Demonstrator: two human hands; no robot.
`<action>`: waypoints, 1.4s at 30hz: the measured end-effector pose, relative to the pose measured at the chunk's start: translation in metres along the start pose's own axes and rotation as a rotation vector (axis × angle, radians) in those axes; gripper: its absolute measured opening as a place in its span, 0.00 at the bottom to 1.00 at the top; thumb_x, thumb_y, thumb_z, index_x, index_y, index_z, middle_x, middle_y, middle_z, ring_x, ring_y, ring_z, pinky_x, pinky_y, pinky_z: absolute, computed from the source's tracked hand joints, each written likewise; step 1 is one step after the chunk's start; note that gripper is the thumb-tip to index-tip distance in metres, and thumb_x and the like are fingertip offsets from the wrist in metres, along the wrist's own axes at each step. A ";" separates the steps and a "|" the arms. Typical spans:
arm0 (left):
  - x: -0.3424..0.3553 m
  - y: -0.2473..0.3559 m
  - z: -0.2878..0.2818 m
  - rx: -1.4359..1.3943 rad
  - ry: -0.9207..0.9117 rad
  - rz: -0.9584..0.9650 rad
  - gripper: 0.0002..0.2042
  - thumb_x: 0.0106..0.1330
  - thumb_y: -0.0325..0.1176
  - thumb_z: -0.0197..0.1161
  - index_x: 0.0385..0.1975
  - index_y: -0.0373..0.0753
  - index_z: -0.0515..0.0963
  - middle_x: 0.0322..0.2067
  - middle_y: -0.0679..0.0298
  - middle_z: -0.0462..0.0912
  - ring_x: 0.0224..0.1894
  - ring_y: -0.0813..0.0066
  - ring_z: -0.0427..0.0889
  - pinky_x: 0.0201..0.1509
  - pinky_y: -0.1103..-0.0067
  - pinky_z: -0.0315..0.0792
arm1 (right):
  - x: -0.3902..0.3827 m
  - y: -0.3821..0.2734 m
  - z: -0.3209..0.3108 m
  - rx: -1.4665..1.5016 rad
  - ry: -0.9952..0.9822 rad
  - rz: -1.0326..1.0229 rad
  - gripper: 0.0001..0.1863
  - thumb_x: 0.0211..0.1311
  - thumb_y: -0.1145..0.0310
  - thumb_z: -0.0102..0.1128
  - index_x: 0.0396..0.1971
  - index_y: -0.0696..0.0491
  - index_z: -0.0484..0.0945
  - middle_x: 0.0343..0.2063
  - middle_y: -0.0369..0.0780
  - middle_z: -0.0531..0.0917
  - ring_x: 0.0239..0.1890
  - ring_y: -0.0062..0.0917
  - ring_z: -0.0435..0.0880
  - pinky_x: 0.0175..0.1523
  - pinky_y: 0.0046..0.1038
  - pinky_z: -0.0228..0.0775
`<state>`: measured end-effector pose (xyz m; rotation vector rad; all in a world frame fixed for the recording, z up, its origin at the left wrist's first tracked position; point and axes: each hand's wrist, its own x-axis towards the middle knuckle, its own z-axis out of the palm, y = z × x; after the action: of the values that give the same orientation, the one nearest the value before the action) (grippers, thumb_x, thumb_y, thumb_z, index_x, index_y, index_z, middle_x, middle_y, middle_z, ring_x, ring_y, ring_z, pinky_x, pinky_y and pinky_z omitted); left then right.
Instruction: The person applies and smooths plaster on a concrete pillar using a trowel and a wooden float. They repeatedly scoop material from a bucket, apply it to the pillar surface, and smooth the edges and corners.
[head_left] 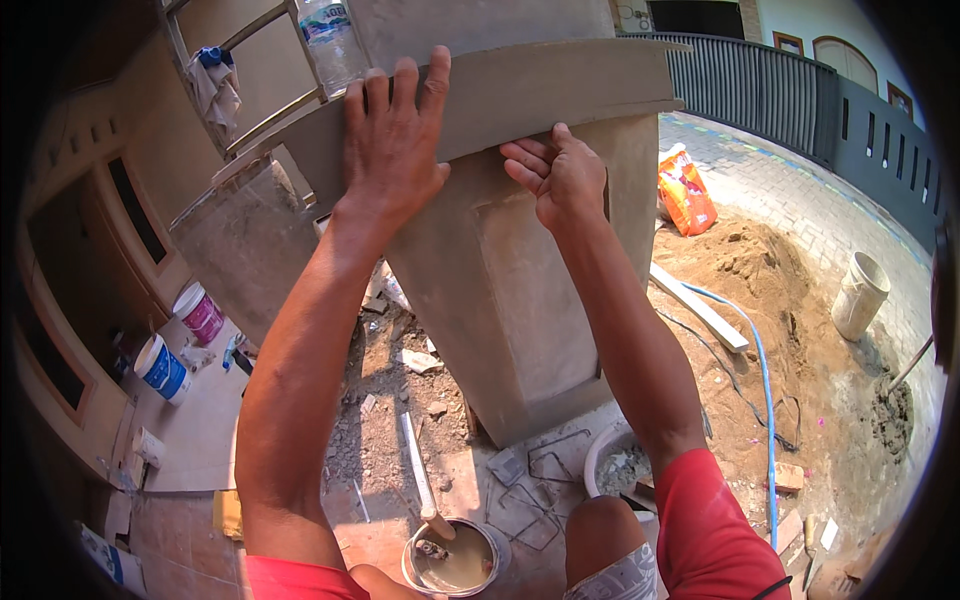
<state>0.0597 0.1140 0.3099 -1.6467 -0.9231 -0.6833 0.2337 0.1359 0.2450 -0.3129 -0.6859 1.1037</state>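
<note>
My left hand (395, 145) lies with its fingers spread against the face of a smooth grey ledge (570, 80) that runs across a cement-plastered pillar (530, 270). Just under the lower edge of that ledge is my right hand (560, 178). Its fingers are loosely bent and apart, the thumb side reaches up to the edge, and nothing shows in them. Below the ledge, the pillar's front has a recessed panel. Behind my left fingers stands a clear plastic bottle (335, 50).
A pail (498, 562) of cloudy water with a wooden-handled tool and a basin (593, 462) of grey mix stand near my legs. To the right lie a sand pile (745, 260), a blue hose (768, 400) and a white bucket (860, 297). A metal frame (262, 28) rises at left.
</note>
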 end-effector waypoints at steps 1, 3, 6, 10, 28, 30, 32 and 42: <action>0.000 0.000 0.000 0.018 0.001 0.001 0.58 0.38 0.38 0.83 0.74 0.43 0.54 0.61 0.56 0.65 0.62 0.53 0.64 0.70 0.58 0.55 | 0.002 0.001 0.000 0.013 -0.001 -0.002 0.21 0.80 0.63 0.39 0.55 0.70 0.62 0.44 0.59 0.81 0.39 0.41 0.88 0.35 0.30 0.87; 0.000 0.000 0.000 0.001 0.005 -0.002 0.58 0.39 0.38 0.83 0.75 0.43 0.53 0.61 0.56 0.65 0.62 0.52 0.64 0.70 0.58 0.55 | 0.004 0.002 0.001 0.037 0.015 -0.003 0.20 0.80 0.64 0.39 0.54 0.69 0.63 0.44 0.59 0.81 0.39 0.42 0.88 0.36 0.30 0.87; 0.000 -0.002 0.001 0.030 0.014 0.020 0.57 0.41 0.40 0.81 0.75 0.44 0.54 0.60 0.55 0.65 0.60 0.53 0.65 0.69 0.59 0.56 | 0.006 0.002 0.002 0.090 0.002 -0.003 0.19 0.80 0.65 0.39 0.53 0.69 0.63 0.43 0.60 0.81 0.39 0.43 0.87 0.37 0.31 0.88; 0.000 -0.003 0.001 0.071 0.001 0.037 0.56 0.43 0.40 0.81 0.75 0.45 0.53 0.60 0.54 0.65 0.60 0.52 0.65 0.69 0.59 0.56 | 0.006 0.001 0.002 0.101 0.012 0.005 0.19 0.80 0.65 0.39 0.52 0.70 0.63 0.42 0.58 0.80 0.38 0.44 0.87 0.38 0.33 0.89; -0.001 -0.002 -0.006 -0.027 -0.028 0.038 0.59 0.45 0.48 0.81 0.77 0.46 0.49 0.62 0.52 0.63 0.63 0.50 0.63 0.70 0.56 0.53 | 0.014 0.003 -0.003 0.104 0.009 0.004 0.18 0.77 0.67 0.44 0.52 0.70 0.63 0.39 0.51 0.77 0.35 0.45 0.87 0.34 0.33 0.89; -0.001 -0.002 -0.006 -0.027 -0.035 0.044 0.59 0.44 0.47 0.81 0.77 0.46 0.49 0.62 0.52 0.63 0.62 0.51 0.63 0.70 0.56 0.53 | 0.014 0.003 -0.003 0.094 0.010 -0.006 0.18 0.77 0.67 0.44 0.52 0.69 0.63 0.39 0.51 0.77 0.34 0.45 0.87 0.33 0.33 0.88; -0.001 -0.002 -0.005 -0.012 -0.029 0.045 0.60 0.43 0.46 0.82 0.77 0.47 0.49 0.62 0.52 0.63 0.62 0.51 0.63 0.70 0.56 0.53 | 0.014 0.003 -0.003 0.080 0.016 -0.009 0.18 0.77 0.67 0.44 0.53 0.69 0.63 0.39 0.51 0.78 0.34 0.44 0.88 0.33 0.33 0.88; 0.001 -0.001 0.003 0.005 0.029 0.029 0.60 0.38 0.43 0.83 0.76 0.47 0.52 0.60 0.53 0.65 0.60 0.52 0.65 0.69 0.57 0.54 | 0.016 -0.015 -0.044 -0.151 0.009 -0.013 0.17 0.77 0.64 0.47 0.55 0.61 0.66 0.40 0.48 0.79 0.31 0.31 0.86 0.29 0.28 0.84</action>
<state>0.0588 0.1177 0.3102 -1.6388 -0.8775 -0.6835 0.2769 0.1478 0.2251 -0.4414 -0.7639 1.0399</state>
